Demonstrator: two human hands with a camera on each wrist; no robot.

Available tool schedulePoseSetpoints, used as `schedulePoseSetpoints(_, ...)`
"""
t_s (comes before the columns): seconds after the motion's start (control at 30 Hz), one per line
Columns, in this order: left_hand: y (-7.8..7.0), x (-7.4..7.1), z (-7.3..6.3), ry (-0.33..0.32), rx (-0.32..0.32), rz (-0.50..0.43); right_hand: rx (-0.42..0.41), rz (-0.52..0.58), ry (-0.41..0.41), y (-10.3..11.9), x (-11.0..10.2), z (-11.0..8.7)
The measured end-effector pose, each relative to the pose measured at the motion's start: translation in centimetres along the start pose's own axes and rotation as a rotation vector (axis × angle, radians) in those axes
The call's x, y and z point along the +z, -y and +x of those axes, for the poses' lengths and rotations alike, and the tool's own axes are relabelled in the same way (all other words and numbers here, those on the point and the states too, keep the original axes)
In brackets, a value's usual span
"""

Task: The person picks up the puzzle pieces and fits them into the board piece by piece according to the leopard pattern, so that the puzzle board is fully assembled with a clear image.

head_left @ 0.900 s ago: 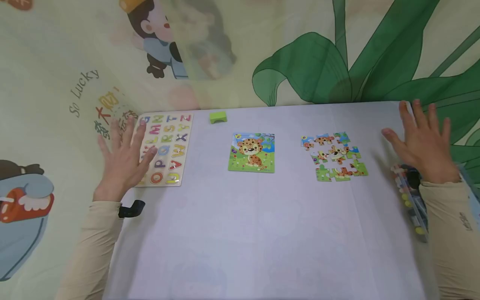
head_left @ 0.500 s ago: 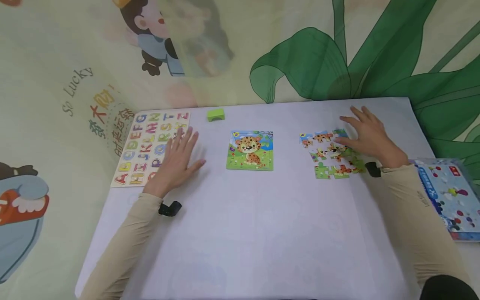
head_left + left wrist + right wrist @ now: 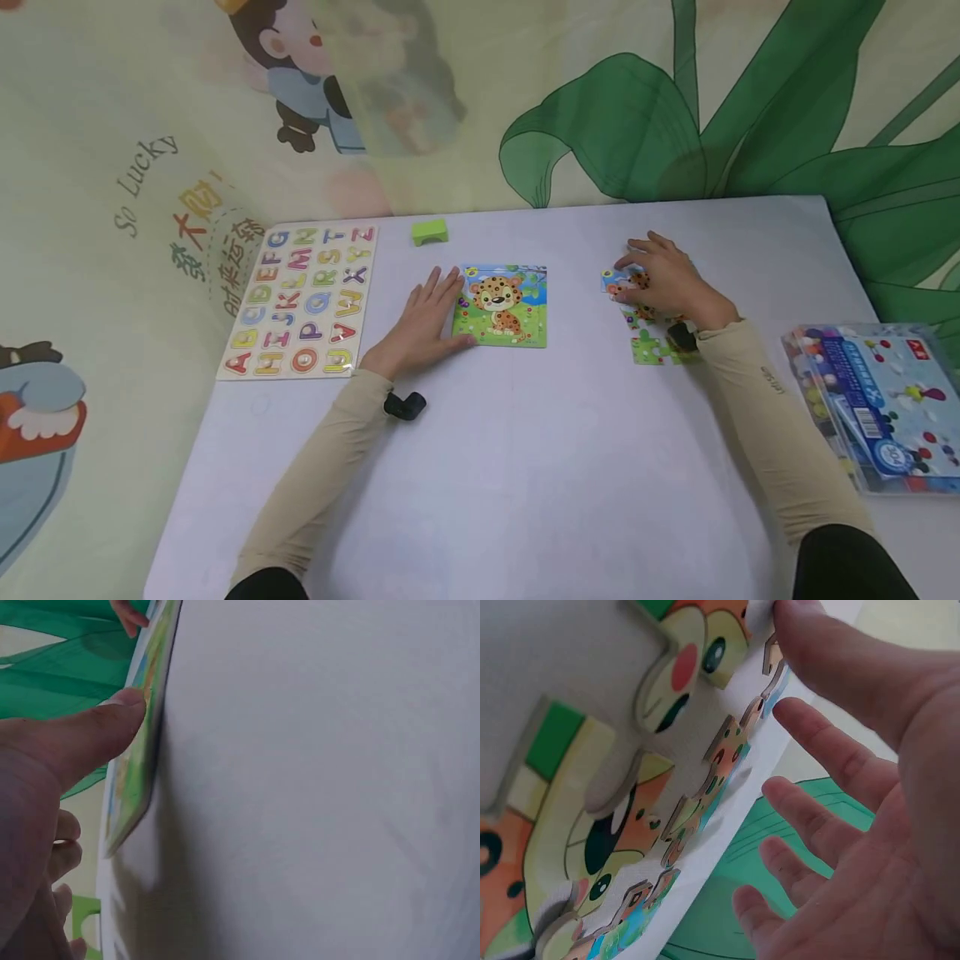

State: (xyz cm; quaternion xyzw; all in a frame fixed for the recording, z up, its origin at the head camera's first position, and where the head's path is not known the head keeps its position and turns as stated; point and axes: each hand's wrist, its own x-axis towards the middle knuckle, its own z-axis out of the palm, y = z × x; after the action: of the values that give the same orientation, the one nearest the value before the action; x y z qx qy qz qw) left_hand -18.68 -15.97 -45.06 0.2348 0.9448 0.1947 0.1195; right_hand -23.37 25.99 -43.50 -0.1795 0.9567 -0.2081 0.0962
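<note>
A square leopard picture board (image 3: 513, 312) lies mid-table in the head view. My left hand (image 3: 420, 329) is at its left side with fingers outstretched; in the left wrist view the thumb (image 3: 97, 731) reaches the edge of the board (image 3: 139, 776), though contact is hard to confirm. On the right, loose leopard puzzle pieces (image 3: 647, 348) lie in a spread-out group. Over their upper left hovers my right hand (image 3: 675, 287), partly covering them. From the right wrist, the fingers (image 3: 829, 750) look spread and lightly bent beside the pieces (image 3: 727, 750), nothing between them.
An alphabet board (image 3: 300, 304) with colourful letters lies on the left. A small green block (image 3: 430, 232) is near the table's back edge. At the right edge stands a clear plastic box (image 3: 885, 408) with a blue printed cover. A patterned cloth (image 3: 600, 125) hangs behind.
Both hands have come inward from the table's sides. The left has moved right, off the alphabet board to the leopard board; the right has moved left over the puzzle pieces.
</note>
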Motion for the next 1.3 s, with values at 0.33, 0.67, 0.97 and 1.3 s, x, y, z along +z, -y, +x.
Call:
schedulePoseSetpoints(0.33,0.1,1.5,0.4,0.021,-0.034,-0.033,0.009,0.045,0.008,-0.1,0.5,0.4)
schedulePoseSetpoints(0.67,-0.5,2.5,0.2,-0.033,-0.055,-0.033,-0.015,0.106,-0.036,0.2,0.9,0.6)
schedulePoseSetpoints(0.97,-1.4,3.3,0.3,-0.050,-0.051,-0.042,-0.020,0.073,-0.001,1.0,0.5,0.3)
schedulePoseSetpoints(1.3,-1.3,3.9,0.0,-0.092,-0.065,-0.058,-0.036,0.109,-0.023,1.5,0.7,0.5)
